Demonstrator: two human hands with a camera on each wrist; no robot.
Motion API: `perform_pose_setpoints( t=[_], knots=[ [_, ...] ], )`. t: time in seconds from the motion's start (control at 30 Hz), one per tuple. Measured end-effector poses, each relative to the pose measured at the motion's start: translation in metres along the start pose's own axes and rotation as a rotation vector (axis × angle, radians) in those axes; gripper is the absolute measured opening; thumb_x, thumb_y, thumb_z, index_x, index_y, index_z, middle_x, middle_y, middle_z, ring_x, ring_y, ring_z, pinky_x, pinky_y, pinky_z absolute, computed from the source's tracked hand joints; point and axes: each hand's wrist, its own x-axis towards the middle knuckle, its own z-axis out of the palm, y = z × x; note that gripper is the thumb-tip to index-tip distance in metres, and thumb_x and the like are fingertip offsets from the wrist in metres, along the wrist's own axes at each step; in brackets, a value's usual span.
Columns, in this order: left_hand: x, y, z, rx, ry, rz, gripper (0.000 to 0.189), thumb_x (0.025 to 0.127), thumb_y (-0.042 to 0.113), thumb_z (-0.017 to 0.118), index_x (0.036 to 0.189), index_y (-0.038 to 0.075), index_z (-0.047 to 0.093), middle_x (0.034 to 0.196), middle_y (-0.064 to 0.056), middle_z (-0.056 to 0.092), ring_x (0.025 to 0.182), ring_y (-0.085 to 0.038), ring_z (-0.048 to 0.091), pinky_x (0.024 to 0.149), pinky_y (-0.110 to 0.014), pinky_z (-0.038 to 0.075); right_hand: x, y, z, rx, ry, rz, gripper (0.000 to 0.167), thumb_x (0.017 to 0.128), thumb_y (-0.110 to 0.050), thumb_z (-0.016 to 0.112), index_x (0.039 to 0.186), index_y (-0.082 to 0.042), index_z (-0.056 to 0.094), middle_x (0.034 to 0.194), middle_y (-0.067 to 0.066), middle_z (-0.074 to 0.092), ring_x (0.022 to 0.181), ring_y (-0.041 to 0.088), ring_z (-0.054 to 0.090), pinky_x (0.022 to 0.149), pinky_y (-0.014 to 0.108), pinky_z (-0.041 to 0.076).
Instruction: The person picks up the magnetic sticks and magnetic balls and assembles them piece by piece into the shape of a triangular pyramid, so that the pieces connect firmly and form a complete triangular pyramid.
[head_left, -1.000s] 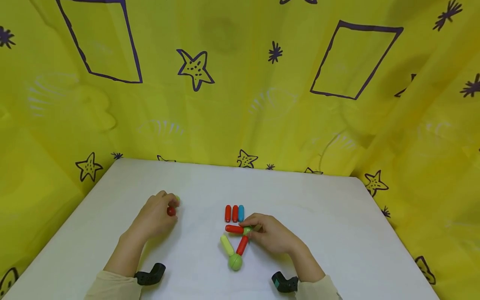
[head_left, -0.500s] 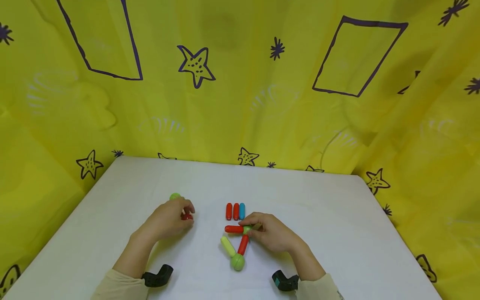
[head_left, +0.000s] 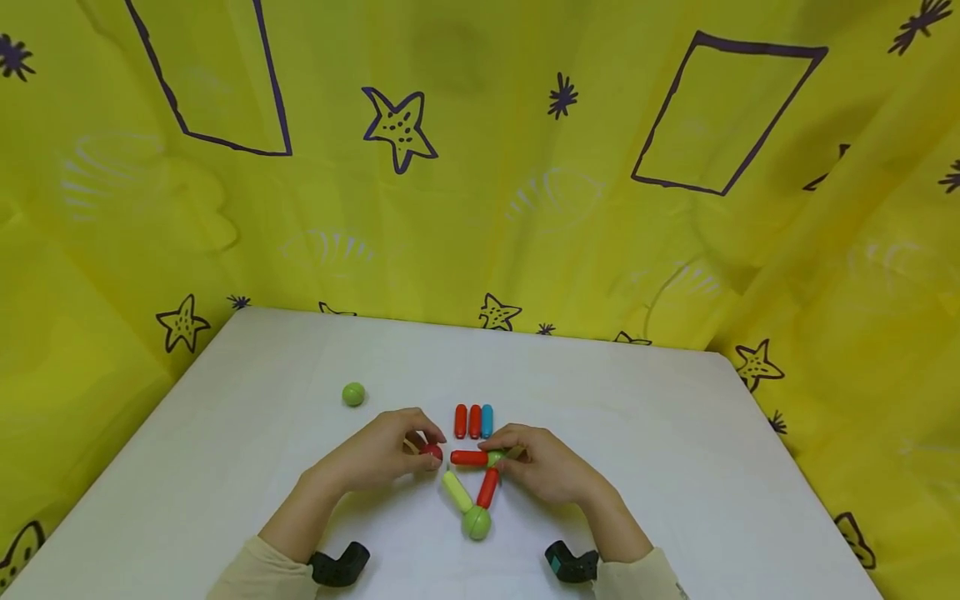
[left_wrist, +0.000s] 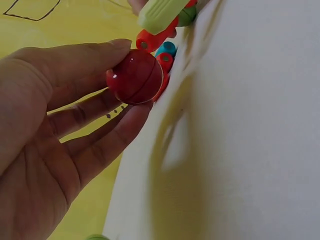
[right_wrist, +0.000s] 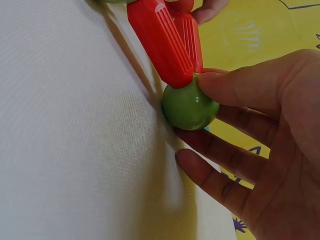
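My left hand [head_left: 386, 450] pinches a shiny red ball [left_wrist: 135, 77] between thumb and fingertips, just left of a red rod [head_left: 470, 457]. That rod joins a green ball [right_wrist: 189, 105], which my right hand [head_left: 543, 467] grips between thumb and fingers. From the same ball a second red rod [head_left: 487, 488] slants down to another green ball [head_left: 476, 522] nearer the front. A yellow-green rod [head_left: 457, 491] rises from this front ball, its free end close to the red ball. The pieces form an open figure on the white table.
Two loose red rods [head_left: 461, 422] and a blue rod [head_left: 487, 422] lie side by side behind the joined pieces. A loose green ball [head_left: 353, 394] sits at the back left of the white table [head_left: 637, 400]. A yellow patterned curtain [head_left: 480, 208] surrounds the table.
My left hand has carried the red ball rightward and nearer, from beside the loose green ball to the joined rods. My right hand has stayed on its green ball.
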Motion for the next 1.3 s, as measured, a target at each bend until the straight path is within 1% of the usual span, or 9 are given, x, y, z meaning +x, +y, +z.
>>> perform_pose_setpoints(
  t=[0.17, 0.27, 0.4, 0.7, 0.97, 1.07, 1.2, 1.3],
  knots=[
    [0.002, -0.002, 0.006, -0.045, -0.017, 0.013, 0.028, 0.093, 0.027, 0.079, 0.118, 0.016, 0.073, 0.109, 0.007, 0.069, 0.103, -0.014, 0.067, 0.086, -0.029, 0.055, 0.0, 0.002, 0.002, -0.002, 0.012, -0.051, 0.029, 0.101, -0.007, 0.063, 0.127, -0.014, 0.074, 0.127, -0.005, 0.07, 0.119, 0.02, 0.062, 0.098, 0.039, 0.053],
    [0.003, -0.002, 0.008, -0.064, -0.016, 0.025, 0.025, 0.094, 0.027, 0.078, 0.115, 0.016, 0.073, 0.111, 0.006, 0.069, 0.105, -0.015, 0.068, 0.087, -0.027, 0.055, 0.0, 0.003, 0.002, -0.011, 0.017, -0.068, 0.029, 0.1, -0.006, 0.064, 0.126, -0.013, 0.074, 0.127, -0.005, 0.071, 0.122, 0.021, 0.062, 0.1, 0.04, 0.053],
    [0.003, -0.003, 0.009, -0.071, -0.013, 0.025, 0.022, 0.094, 0.027, 0.078, 0.112, 0.016, 0.074, 0.11, 0.006, 0.069, 0.104, -0.015, 0.068, 0.086, -0.026, 0.054, 0.0, 0.003, 0.002, -0.011, 0.019, -0.074, 0.029, 0.1, -0.006, 0.064, 0.126, -0.013, 0.074, 0.126, -0.005, 0.071, 0.121, 0.021, 0.062, 0.1, 0.039, 0.053],
    [0.004, -0.005, 0.01, -0.081, -0.021, 0.023, 0.023, 0.095, 0.026, 0.077, 0.114, 0.014, 0.073, 0.111, 0.005, 0.069, 0.104, -0.015, 0.069, 0.085, -0.026, 0.055, 0.0, 0.002, 0.002, -0.004, 0.017, -0.061, 0.029, 0.1, -0.006, 0.064, 0.125, -0.013, 0.074, 0.126, -0.005, 0.071, 0.119, 0.02, 0.062, 0.097, 0.036, 0.052],
    [0.004, -0.005, 0.01, -0.099, -0.048, 0.021, 0.021, 0.095, 0.024, 0.077, 0.111, 0.013, 0.073, 0.109, 0.003, 0.07, 0.102, -0.015, 0.069, 0.083, -0.026, 0.054, 0.0, 0.002, 0.001, 0.007, 0.014, -0.052, 0.028, 0.1, -0.008, 0.064, 0.127, -0.012, 0.073, 0.127, -0.005, 0.07, 0.119, 0.02, 0.062, 0.097, 0.038, 0.053],
    [0.004, -0.005, 0.01, -0.087, -0.061, 0.031, 0.024, 0.091, 0.023, 0.081, 0.112, 0.014, 0.072, 0.11, 0.003, 0.069, 0.102, -0.016, 0.069, 0.083, -0.026, 0.055, -0.001, 0.002, 0.0, 0.01, 0.012, -0.05, 0.028, 0.101, -0.009, 0.064, 0.127, -0.012, 0.073, 0.126, -0.005, 0.07, 0.118, 0.02, 0.062, 0.097, 0.038, 0.053],
    [0.003, -0.004, 0.011, -0.057, -0.084, 0.048, 0.035, 0.083, 0.018, 0.088, 0.114, 0.016, 0.071, 0.111, 0.004, 0.066, 0.103, -0.016, 0.067, 0.085, -0.027, 0.056, -0.001, 0.001, 0.0, 0.007, 0.013, -0.054, 0.028, 0.101, -0.008, 0.064, 0.127, -0.012, 0.073, 0.125, -0.005, 0.071, 0.117, 0.02, 0.062, 0.097, 0.036, 0.053],
    [0.003, -0.004, 0.014, -0.023, -0.091, 0.049, 0.041, 0.079, 0.016, 0.09, 0.115, 0.018, 0.069, 0.108, 0.005, 0.065, 0.098, -0.016, 0.063, 0.08, -0.026, 0.053, -0.001, 0.002, 0.001, 0.009, 0.014, -0.052, 0.028, 0.101, -0.009, 0.064, 0.127, -0.012, 0.074, 0.125, -0.005, 0.071, 0.118, 0.019, 0.062, 0.097, 0.036, 0.053]
  ],
)
